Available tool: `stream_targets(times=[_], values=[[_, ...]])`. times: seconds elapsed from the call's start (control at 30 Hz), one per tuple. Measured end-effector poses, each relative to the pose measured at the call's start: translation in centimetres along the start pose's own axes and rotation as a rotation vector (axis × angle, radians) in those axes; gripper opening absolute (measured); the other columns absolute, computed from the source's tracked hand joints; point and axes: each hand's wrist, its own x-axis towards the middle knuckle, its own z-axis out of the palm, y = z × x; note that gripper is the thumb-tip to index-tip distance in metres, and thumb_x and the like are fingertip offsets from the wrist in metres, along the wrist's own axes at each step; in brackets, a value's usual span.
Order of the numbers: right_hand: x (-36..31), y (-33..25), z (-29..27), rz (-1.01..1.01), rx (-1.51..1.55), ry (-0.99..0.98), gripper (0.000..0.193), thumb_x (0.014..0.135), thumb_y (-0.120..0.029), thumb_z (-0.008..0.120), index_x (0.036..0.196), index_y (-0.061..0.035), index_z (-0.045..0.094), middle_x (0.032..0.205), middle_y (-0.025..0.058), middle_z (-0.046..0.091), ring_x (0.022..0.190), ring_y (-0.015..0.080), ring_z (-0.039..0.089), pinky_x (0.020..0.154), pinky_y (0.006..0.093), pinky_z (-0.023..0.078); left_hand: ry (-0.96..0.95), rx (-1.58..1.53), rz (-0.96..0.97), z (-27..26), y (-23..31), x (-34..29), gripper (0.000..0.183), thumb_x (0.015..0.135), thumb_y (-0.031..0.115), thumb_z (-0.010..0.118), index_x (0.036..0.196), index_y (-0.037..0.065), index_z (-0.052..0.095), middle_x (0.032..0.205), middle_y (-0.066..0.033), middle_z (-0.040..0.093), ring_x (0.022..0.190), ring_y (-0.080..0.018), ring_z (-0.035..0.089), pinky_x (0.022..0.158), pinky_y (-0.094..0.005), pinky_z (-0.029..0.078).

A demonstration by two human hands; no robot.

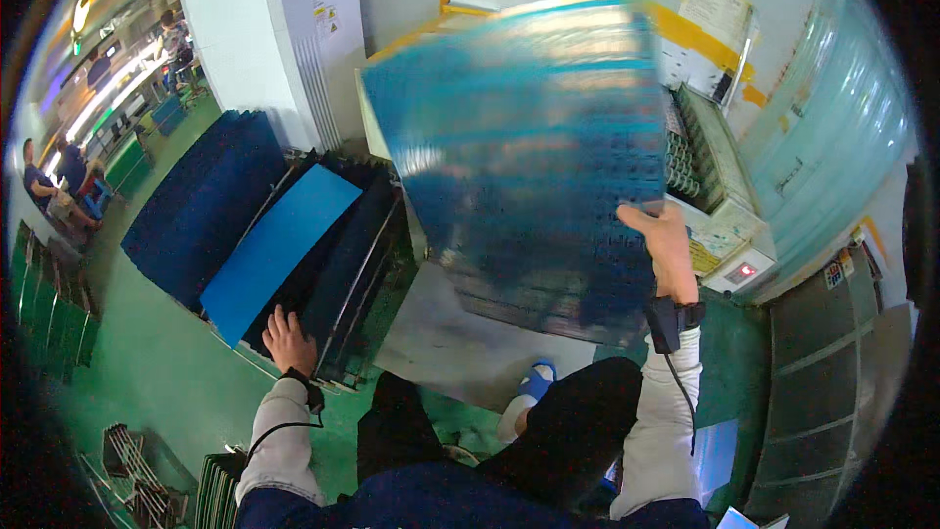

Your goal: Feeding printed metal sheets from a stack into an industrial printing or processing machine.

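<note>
A large, glossy blue panel [519, 157] stands upright in front of me, a little tilted and smeared by motion. My right hand [666, 250] grips its right edge, thumb on the near face and the other fingers hidden. Low on my left, my left hand [290, 341] has its fingers spread on the near end of dark upright boards in a rack [357, 309]. Just beyond those fingertips, a plain bright-blue sheet [284, 250] leans among the boards. Whether the left fingers touch that sheet, I cannot tell.
Farther left stands a row of dark blue boards [211, 201]. Behind the panel's right side is a machine [729, 206] with a slotted holder and a lit red switch. Clear plastic sheeting [832, 137] hangs at right. Grey panels [818, 372] stand below it. People sit in the far left background.
</note>
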Motion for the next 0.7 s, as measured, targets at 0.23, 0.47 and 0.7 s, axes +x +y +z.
stream_targets(times=[0.23, 0.47, 0.7], values=[[0.2, 2.6, -1.6, -0.188, 0.421, 0.359, 0.031, 0.096, -0.014, 0.076, 0.121, 0.0008, 0.066, 0.119, 0.0109, 0.070, 0.104, 0.0224, 0.069, 0.089, 0.0367, 0.057, -0.043, -0.036, -0.031, -1.2, 2.0, 0.4, 0.062, 0.077, 0.018, 0.074, 0.136, 0.006, 0.059, 0.159, -0.0157, 0.045, 0.146, -0.0376, 0.041, 0.118, -0.0555, 0.032], [1.7, 3.6, 2.4, -0.008, 0.972, -0.110, 0.017, 0.099, -0.013, 0.069, 0.113, -0.0029, 0.069, 0.108, 0.0112, 0.074, 0.105, 0.0288, 0.071, 0.094, 0.0436, 0.058, -0.046, -0.011, -0.030, -1.7, 0.7, 0.0, 0.060, 0.078, 0.018, 0.074, 0.135, 0.006, 0.059, 0.159, -0.0166, 0.045, 0.145, -0.0379, 0.042, 0.117, -0.0558, 0.032], [3.0, 6.3, 3.5, 0.161, 1.119, -0.062, 0.010, 0.100, -0.011, 0.070, 0.106, -0.0037, 0.066, 0.103, 0.0102, 0.073, 0.098, 0.0270, 0.071, 0.090, 0.0405, 0.059, -0.077, 0.000, -0.041, -0.8, 1.3, 0.3, 0.065, 0.078, 0.021, 0.078, 0.138, 0.007, 0.057, 0.161, -0.0161, 0.043, 0.147, -0.0372, 0.039, 0.118, -0.0553, 0.032]])
